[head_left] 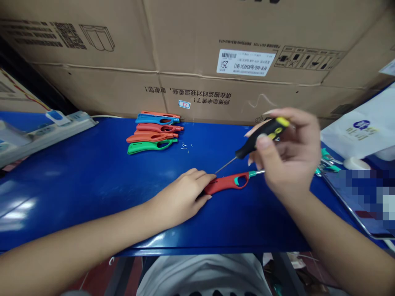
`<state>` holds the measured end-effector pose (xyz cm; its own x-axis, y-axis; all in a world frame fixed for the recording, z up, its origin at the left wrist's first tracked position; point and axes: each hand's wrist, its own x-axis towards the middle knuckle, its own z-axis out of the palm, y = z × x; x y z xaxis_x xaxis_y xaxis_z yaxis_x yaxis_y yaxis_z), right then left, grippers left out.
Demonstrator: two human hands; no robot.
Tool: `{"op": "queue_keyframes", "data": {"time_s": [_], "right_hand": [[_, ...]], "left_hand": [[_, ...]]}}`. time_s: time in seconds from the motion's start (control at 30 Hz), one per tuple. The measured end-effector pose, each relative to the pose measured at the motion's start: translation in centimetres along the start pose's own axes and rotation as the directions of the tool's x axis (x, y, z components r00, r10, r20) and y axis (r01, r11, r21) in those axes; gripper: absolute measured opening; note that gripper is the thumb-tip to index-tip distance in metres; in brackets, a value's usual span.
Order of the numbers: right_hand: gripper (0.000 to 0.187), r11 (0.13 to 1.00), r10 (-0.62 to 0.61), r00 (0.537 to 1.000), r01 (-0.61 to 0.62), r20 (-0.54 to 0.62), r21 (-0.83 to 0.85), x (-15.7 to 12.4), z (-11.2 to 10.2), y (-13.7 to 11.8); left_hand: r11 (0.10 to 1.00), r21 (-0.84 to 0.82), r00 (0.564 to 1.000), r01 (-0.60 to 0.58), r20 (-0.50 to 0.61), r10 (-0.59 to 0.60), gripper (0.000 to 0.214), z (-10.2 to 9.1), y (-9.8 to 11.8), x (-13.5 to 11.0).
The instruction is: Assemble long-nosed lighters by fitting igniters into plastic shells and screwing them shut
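A red lighter point(226, 183) with a long metal nozzle and a teal trigger lies on the blue table. My left hand point(191, 191) is closed round its left end, pressing it near the tabletop. My right hand point(291, 152) grips a black and yellow screwdriver point(251, 142), its thin shaft slanting down to the left. The screwdriver's tip is close to the lighter's upper edge, beside my left fingertips; whether it touches cannot be made out. Several tiny screws point(184, 145) lie loose behind my left hand.
Several coloured lighter casings, a green one point(135, 148) nearest, lie stacked at the back. A large cardboard box point(185, 49) walls off the far side. Left is a power strip point(46, 135); right are a tablet point(361, 205) and a white bag point(361, 127).
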<state>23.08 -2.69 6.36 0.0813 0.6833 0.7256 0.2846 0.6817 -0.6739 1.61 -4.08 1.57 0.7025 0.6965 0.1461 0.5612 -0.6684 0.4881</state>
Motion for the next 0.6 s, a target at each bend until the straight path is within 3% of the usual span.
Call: {"op": "queue_keyframes", "data": {"time_s": [0.1, 0.13, 0.2, 0.3, 0.4, 0.47, 0.6], "right_hand": [[0.027, 0.959, 0.192, 0.981, -0.182, -0.026, 0.219, 2.1, -1.3, 1.2], [0.029, 0.924, 0.287, 0.958, -0.284, 0.026, 0.257, 2.7, -1.8, 1.8], [0.035, 0.87, 0.394, 0.914, -0.405, 0.1, 0.28, 3.4, -2.9, 3.1], [0.041, 0.849, 0.44, 0.878, -0.475, 0.188, 0.229, 3.3, -4.3, 4.9], [0.044, 0.749, 0.593, 0.744, -0.65, 0.307, 0.128, 2.6, -5.1, 6.3], [0.043, 0.71, 0.66, 0.668, -0.704, 0.343, 0.005, 2.1, -5.3, 7.2], [0.042, 0.78, 0.625, 0.716, -0.573, 0.31, -0.25, 1.4, -5.6, 9.0]], "left_hand": [[0.988, 0.143, 0.996, 0.056, 0.062, -0.066, 0.042, -1.4, 0.5, -0.3], [0.98, 0.185, 0.993, 0.069, 0.078, -0.085, 0.042, -1.8, 0.6, -0.3], [0.967, 0.242, 0.99, 0.084, 0.093, -0.109, 0.039, -2.2, 0.7, -0.3], [0.963, 0.257, 0.991, 0.076, 0.088, -0.102, 0.035, -2.2, 0.8, -0.2], [0.97, 0.242, 0.993, 0.02, 0.104, -0.047, 0.032, -1.7, 1.0, 0.2], [0.969, 0.245, 0.991, -0.026, 0.133, -0.007, 0.03, -1.3, 1.2, 0.7], [0.95, 0.299, 0.984, -0.089, 0.176, 0.037, 0.03, -0.9, 1.5, 2.1]]}}
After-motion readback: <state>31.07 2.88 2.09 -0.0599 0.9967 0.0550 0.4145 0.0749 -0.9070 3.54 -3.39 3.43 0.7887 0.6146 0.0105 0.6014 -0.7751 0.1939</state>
